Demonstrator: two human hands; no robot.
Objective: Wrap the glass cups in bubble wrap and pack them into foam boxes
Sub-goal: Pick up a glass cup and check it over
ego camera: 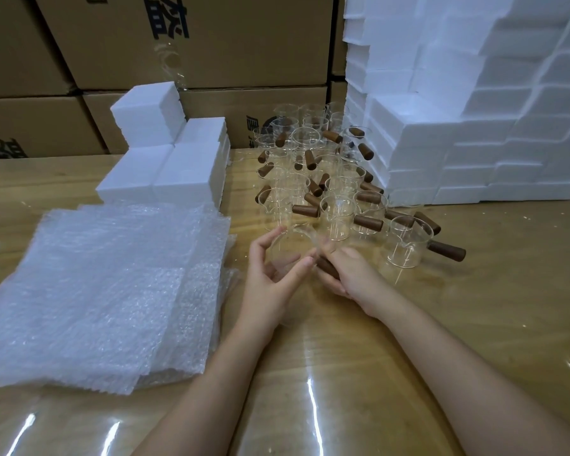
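**Cup in hand, no wrap on it yet: start of wrap cycle**

Head cam (only view):
- L hand (270, 274): fingers and thumb curved round the glass body of the held cup (290, 251). R hand (349, 274): closed round its wooden handle (326, 268).
- Cup sits mid-worktop, just in front of the cup cluster (320, 179). Can't tell if it's lifted or touching the worktop (474, 307).
- Step, my read: cup picked, wrapping not started.
- Next move needs: carry the cup left onto the bubble wrap stack (106, 291), which covers the worktop's left side. One hand must let go to peel a top sheet. Prob. R holds the handle and L frees up, since L is nearer the wrap.
- Room: a strip of bare wood shows betw. L hand and the wrap's right edge, so the lane is short. Toward the near edge there's bare glossy top w/ glare, only the forearms over it.
- Tight spot: behind the hands, loose cups stand just beyond the fingertips w/ handles poking all ways. One more cup is near, right of R hand. Don't swing back or right.
- Foam boxes: small stack (165, 159) at far-left behind the wrap, big foam wall (458, 126) at the far-right corner. Can't tell which box is next to fill.
- Cartons (211, 44) stand past the far edge.
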